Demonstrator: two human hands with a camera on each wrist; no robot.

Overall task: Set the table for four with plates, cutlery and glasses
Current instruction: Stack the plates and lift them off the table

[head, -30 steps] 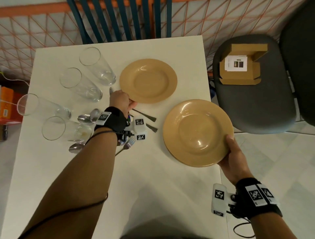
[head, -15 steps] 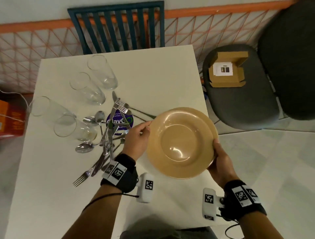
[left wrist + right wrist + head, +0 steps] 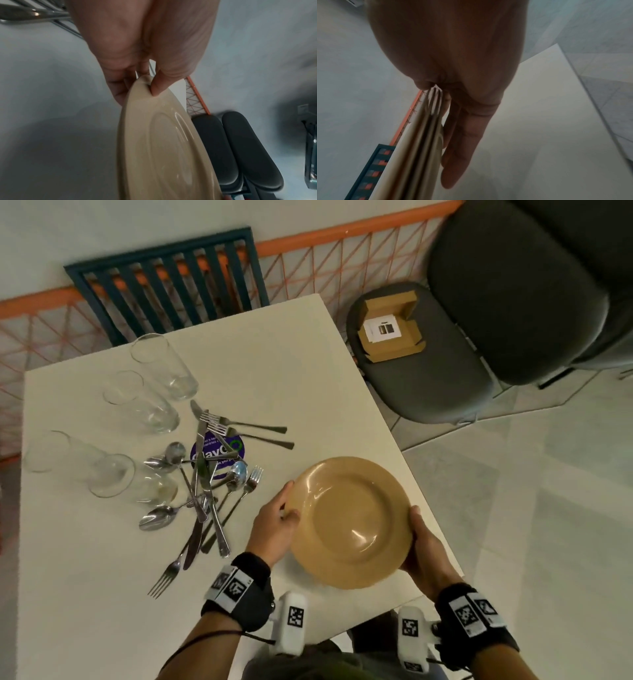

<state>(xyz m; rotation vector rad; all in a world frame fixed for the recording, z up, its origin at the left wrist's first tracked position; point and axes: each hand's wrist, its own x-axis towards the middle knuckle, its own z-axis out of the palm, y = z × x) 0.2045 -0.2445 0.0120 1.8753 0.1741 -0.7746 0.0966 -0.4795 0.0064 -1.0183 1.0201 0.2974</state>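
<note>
Stack of plates held just above the table near corner, left hand and right hand each gripping opposite rims. Plate-laying step; next likely peel one off, set it down. Cutlery pile and glasses beyond left hand.

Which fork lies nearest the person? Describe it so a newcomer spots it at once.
Start at the white table and find the cutlery pile beside the four glasses. Follow the pile toward the person: the fork juts from its near end, tines pointing at the near edge. The other forks' tines lie within or beyond the pile.
</note>
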